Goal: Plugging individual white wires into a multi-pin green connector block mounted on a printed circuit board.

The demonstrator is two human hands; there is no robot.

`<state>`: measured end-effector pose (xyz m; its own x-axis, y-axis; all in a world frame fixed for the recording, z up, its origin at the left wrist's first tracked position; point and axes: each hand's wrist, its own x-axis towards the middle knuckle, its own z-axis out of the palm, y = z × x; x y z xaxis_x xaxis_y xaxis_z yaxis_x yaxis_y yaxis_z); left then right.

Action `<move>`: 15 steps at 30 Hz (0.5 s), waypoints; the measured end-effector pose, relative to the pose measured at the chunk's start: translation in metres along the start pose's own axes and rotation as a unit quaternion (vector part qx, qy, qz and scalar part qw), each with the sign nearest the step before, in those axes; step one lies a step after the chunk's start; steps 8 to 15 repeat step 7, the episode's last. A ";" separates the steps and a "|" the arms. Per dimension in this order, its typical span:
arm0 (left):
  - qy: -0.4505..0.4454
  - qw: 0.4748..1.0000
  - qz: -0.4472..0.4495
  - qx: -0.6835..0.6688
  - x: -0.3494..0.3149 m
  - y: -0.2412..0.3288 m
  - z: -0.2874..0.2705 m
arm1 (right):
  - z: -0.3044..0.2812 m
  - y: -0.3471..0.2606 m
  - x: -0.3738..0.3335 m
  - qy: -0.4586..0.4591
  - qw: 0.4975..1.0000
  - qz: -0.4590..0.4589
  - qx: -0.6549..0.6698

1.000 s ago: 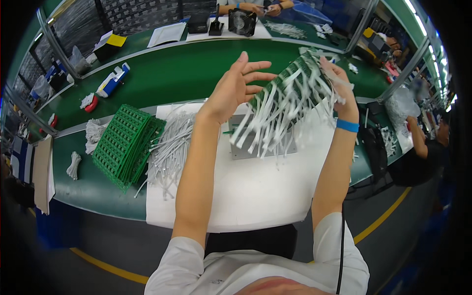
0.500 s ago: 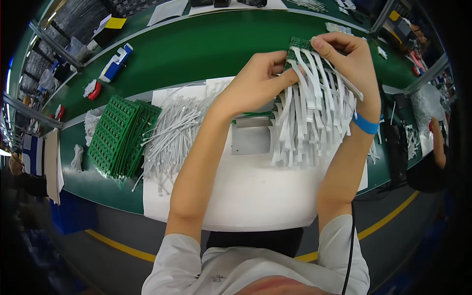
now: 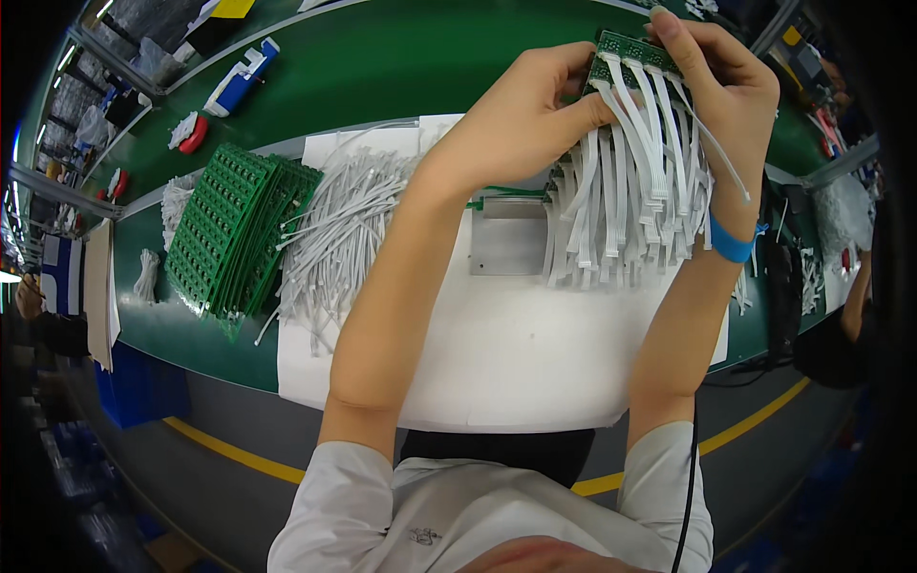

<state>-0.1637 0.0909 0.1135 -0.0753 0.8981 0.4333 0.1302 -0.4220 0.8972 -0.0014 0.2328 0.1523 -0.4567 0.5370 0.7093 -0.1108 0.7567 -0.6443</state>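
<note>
Between my two hands a green circuit board panel is held up, with many flat white ribbon cables hanging down from it. My left hand pinches its left edge, the thumb lying over the cables. At the right end, my right hand grips the panel with the thumb on top; a loose cable runs down past its palm. Under the hanging cables sits a metal block on a white sheet. Left of my forearm lies a heap of loose white cables.
A leaning stack of green circuit board panels stands left of the cable heap. Further off lie a blue-and-white tool and a red-handled thing. A small cable bundle rests at the left. Another person's arm shows at the far right.
Both hands, with the panel and its hanging cables, have moved up and a little to the right in the view. The grip looks the same.
</note>
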 end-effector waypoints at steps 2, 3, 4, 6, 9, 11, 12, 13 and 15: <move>-0.001 1.000 0.009 -0.010 0.001 -0.003 -0.001 | 0.006 0.001 -0.001 0.015 1.000 0.013 0.015; -0.005 1.000 0.018 -0.020 0.001 -0.004 -0.001 | 0.007 0.001 -0.001 0.033 0.999 0.027 0.030; -0.002 1.000 0.019 -0.020 0.001 -0.006 -0.001 | 0.008 0.001 0.000 0.031 0.999 0.026 0.030; -0.003 0.999 0.033 -0.041 0.000 -0.009 -0.002 | 0.008 0.000 0.001 0.033 0.999 0.026 0.015; -0.001 0.999 0.023 -0.045 0.000 -0.009 -0.001 | 0.008 -0.001 0.001 0.031 0.999 0.027 0.014; -0.001 0.999 0.023 -0.045 0.000 -0.009 -0.001 | 0.008 -0.001 0.001 0.031 0.999 0.027 0.014; -0.001 0.999 0.023 -0.045 0.000 -0.009 -0.001 | 0.008 -0.001 0.001 0.031 0.999 0.027 0.014; -0.001 0.999 0.023 -0.045 0.000 -0.009 -0.001 | 0.008 -0.001 0.001 0.031 0.999 0.027 0.014; -0.001 0.999 0.023 -0.045 0.000 -0.009 -0.001 | 0.008 -0.001 0.001 0.031 0.999 0.027 0.014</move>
